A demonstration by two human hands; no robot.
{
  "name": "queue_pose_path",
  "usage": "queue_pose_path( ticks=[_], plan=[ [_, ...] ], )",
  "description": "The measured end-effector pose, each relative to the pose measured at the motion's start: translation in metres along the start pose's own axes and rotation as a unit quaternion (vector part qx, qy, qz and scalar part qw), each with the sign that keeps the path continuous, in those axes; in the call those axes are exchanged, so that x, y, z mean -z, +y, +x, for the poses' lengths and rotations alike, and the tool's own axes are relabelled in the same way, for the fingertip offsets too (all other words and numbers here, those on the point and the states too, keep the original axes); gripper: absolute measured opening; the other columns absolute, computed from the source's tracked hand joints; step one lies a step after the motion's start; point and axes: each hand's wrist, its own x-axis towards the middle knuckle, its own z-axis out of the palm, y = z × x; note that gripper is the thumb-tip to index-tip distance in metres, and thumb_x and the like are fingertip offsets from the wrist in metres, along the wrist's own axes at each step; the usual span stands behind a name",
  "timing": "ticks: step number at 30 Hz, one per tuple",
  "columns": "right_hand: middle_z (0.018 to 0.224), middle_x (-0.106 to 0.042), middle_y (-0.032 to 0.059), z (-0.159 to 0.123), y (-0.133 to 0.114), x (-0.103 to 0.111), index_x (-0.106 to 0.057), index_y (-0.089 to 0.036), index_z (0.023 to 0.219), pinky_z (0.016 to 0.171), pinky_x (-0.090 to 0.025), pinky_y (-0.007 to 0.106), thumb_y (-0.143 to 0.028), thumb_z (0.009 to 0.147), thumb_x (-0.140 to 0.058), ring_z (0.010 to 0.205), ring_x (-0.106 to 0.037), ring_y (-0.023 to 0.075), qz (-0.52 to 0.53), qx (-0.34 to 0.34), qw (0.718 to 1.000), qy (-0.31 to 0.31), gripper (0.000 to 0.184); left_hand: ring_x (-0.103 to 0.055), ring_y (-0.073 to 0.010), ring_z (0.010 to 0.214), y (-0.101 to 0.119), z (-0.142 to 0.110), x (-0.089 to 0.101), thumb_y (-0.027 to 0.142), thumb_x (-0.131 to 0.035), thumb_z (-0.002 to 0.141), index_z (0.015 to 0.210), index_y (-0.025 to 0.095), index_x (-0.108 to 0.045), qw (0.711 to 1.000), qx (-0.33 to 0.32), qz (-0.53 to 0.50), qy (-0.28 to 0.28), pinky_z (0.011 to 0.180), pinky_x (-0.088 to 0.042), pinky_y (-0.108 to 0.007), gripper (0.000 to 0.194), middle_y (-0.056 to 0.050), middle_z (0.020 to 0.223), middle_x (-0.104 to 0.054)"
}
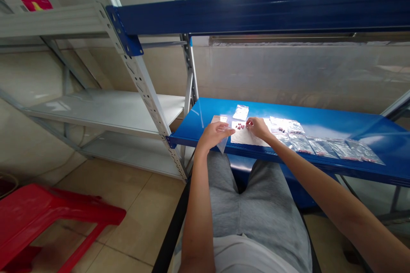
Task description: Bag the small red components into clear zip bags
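Note:
My left hand is closed on a clear plastic bag, whose lower corner hangs over the shelf's front edge. My right hand has its fingertips pinched together at the white sheet; whatever they hold is too small to make out. Between the two hands a small cluster of dark red bead-like pieces lies on this sheet. Just behind them is a small clear zip bag, lying flat. To the right, several flat clear bags with small reddish pieces inside lie in an overlapping row.
All this lies on a blue metal shelf, with a blue crossbeam above it. A perforated grey upright stands at the left, beside grey shelves. On the tiled floor at lower left is a red plastic stool.

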Motion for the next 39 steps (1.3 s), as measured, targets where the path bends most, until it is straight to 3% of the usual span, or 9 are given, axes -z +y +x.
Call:
queue_pose_path(
  ticks=[5,9,12,15,22,32,39],
  plan=[
    [0.098,-0.077,0.0147,-0.003,-0.004,0.011,-0.078,-0.012,0.097,0.071,-0.044,0.028,-0.017,0.091,-0.059,0.082,-0.067,0.0208,0.019,0.001,1.000,0.013,0.020,-0.071,-0.0289,0.102,-0.001,0.000,-0.001,0.058,-0.085,0.070,0.117,0.015,-0.073,1.000,-0.004,-0.007,0.000,0.072,-0.055,-0.030,0.065,-0.016,0.115,-0.075],
    [0.078,-0.071,0.0071,-0.012,-0.016,0.031,-0.077,-0.014,0.087,0.064,-0.039,0.028,-0.030,0.086,-0.065,0.069,-0.058,0.0175,0.118,0.004,0.993,0.030,0.020,-0.071,-0.0288,0.100,-0.001,0.002,-0.004,0.056,-0.087,0.067,0.117,0.015,-0.073,1.000,-0.008,-0.005,0.002,0.068,-0.054,-0.029,0.066,-0.016,0.112,-0.075],
    [0.065,-0.060,0.0009,-0.025,-0.035,0.051,-0.073,-0.015,0.081,0.059,-0.035,0.028,-0.045,0.084,-0.066,0.060,-0.048,0.0134,0.231,0.045,0.972,-0.015,0.031,-0.071,-0.0283,0.099,0.001,0.002,-0.008,0.056,-0.087,0.067,0.115,0.015,-0.073,1.000,-0.018,-0.001,-0.005,0.065,-0.053,-0.028,0.064,-0.015,0.113,-0.074],
    [0.065,-0.057,-0.0004,-0.038,-0.055,0.069,-0.071,-0.015,0.084,0.057,-0.034,0.027,-0.049,0.082,-0.067,0.059,-0.043,0.0114,0.302,0.087,0.946,-0.082,0.034,-0.071,-0.0268,0.097,0.007,0.000,-0.012,0.056,-0.086,0.069,0.114,0.015,-0.072,1.000,-0.028,0.008,-0.008,0.070,-0.054,-0.029,0.063,-0.014,0.112,-0.074],
    [0.066,-0.060,0.0007,-0.041,-0.067,0.079,-0.074,-0.017,0.081,0.057,-0.034,0.027,-0.042,0.080,-0.066,0.062,-0.046,0.0128,0.243,0.150,0.949,-0.133,0.027,-0.071,-0.0255,0.094,0.016,-0.002,-0.016,0.057,-0.085,0.070,0.113,0.016,-0.072,0.999,-0.032,0.025,-0.019,0.076,-0.054,-0.032,0.060,-0.011,0.105,-0.075],
    [0.063,-0.058,-0.0002,-0.040,-0.064,0.074,-0.076,-0.018,0.083,0.057,-0.031,0.027,-0.038,0.084,-0.061,0.061,-0.045,0.0126,0.202,0.150,0.957,-0.146,0.025,-0.072,-0.0242,0.091,0.019,-0.002,-0.023,0.050,-0.086,0.071,0.106,0.017,-0.073,0.998,-0.049,0.014,-0.028,0.079,-0.055,-0.032,0.050,-0.009,0.102,-0.076],
    [0.070,-0.062,0.0024,-0.061,-0.071,0.083,-0.072,-0.016,0.089,0.056,-0.035,0.026,-0.050,0.091,-0.056,0.063,-0.051,0.0132,0.249,0.111,0.951,-0.143,0.038,-0.072,-0.0249,0.093,0.019,0.000,-0.023,0.051,-0.086,0.070,0.106,0.017,-0.073,0.999,-0.042,0.016,-0.029,0.076,-0.055,-0.032,0.052,-0.010,0.102,-0.075]
  ],
)
